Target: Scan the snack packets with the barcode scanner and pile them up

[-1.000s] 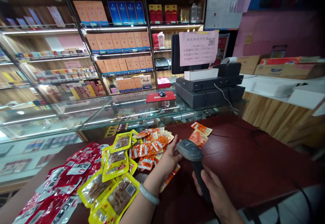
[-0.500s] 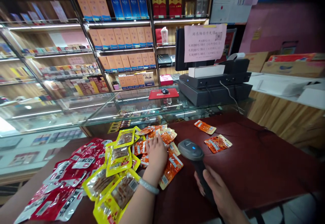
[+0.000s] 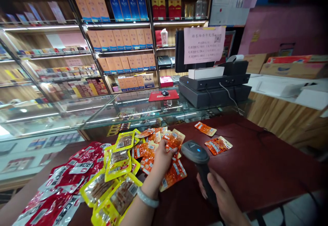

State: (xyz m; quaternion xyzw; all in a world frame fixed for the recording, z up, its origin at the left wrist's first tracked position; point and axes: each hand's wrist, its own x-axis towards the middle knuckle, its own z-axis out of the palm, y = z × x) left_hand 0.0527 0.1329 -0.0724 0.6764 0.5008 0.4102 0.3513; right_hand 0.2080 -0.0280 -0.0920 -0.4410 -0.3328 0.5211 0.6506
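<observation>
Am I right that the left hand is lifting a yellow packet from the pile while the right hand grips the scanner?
Not quite. In the head view the left hand lifts an orange packet from the pile, not a yellow one; the yellow packets lie untouched beside its wrist. The right hand does grip the scanner.

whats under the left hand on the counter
The left hand lifts one orange packet above a heap of orange packets on the dark red counter. Whatever lies directly beneath the palm is hidden.
</observation>
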